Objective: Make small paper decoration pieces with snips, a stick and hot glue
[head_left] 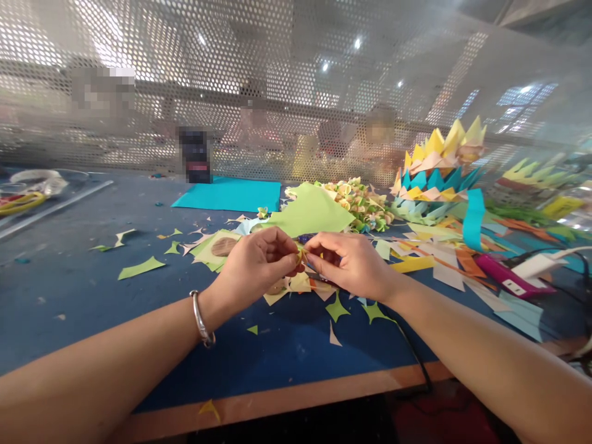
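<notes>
My left hand [269,258], with a silver bangle at the wrist, meets my right hand [352,262] above the blue table. Between their fingertips both pinch a small yellowish folded paper piece [301,253], mostly hidden by the fingers. Just behind the hands lies a light green paper sheet [312,209], and beyond it a heap of small curled paper pieces [363,200]. Cut paper with a brown round piece [224,246] on top is beside my left hand. Under the hands are pale paper scraps [300,282] and a dark, partly covered tool.
A turquoise sheet [231,194] lies at the back near a dark box-like object [197,157]. Tiered folded-paper crowns [437,179] stand at the back right. A magenta power strip [513,277] with cables sits right. Perforated metal screen [277,74] behind. Star-shaped green offcuts [337,308] lie near the front.
</notes>
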A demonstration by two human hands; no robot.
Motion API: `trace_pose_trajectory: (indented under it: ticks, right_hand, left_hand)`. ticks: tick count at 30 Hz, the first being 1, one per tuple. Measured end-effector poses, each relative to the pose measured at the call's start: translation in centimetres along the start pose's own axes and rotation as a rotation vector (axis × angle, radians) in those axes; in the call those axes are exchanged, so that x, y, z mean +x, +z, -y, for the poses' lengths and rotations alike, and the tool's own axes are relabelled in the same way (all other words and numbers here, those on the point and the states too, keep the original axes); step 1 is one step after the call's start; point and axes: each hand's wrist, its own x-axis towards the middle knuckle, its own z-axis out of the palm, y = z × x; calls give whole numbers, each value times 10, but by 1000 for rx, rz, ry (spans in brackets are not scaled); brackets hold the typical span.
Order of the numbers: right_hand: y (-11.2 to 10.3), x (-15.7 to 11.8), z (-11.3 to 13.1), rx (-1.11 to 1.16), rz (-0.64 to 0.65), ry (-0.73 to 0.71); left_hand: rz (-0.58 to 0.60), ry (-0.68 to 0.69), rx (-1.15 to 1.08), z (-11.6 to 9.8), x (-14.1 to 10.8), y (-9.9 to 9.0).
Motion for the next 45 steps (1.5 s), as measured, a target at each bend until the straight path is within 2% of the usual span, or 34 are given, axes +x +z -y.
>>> trace_pose_trajectory:
  ticks: [7, 15, 20, 26, 34, 41, 45]
  right_hand:
    - [2, 0, 0, 6, -25, 11]
    - [4, 1, 3, -6, -30, 15]
    - [6, 1, 3, 6, -27, 32]
    - [4, 1, 5, 30, -13, 42]
    - [5, 1, 3, 42, -9, 40]
    - [6, 0, 4, 54, -19, 47]
    - [6, 0, 4, 15, -37, 20]
  left_hand:
    - [-27, 33, 215, -8, -6, 2]
    - [-111, 167, 518, -13, -6, 1]
    - [-98, 220, 579, -16, -9, 1]
    - [-69, 193, 523, -15, -8, 0]
    - [2, 11, 104, -7, -2, -2]
    - [-5, 59, 229, -5, -3, -3]
    - [9, 20, 260, -8, -4, -3]
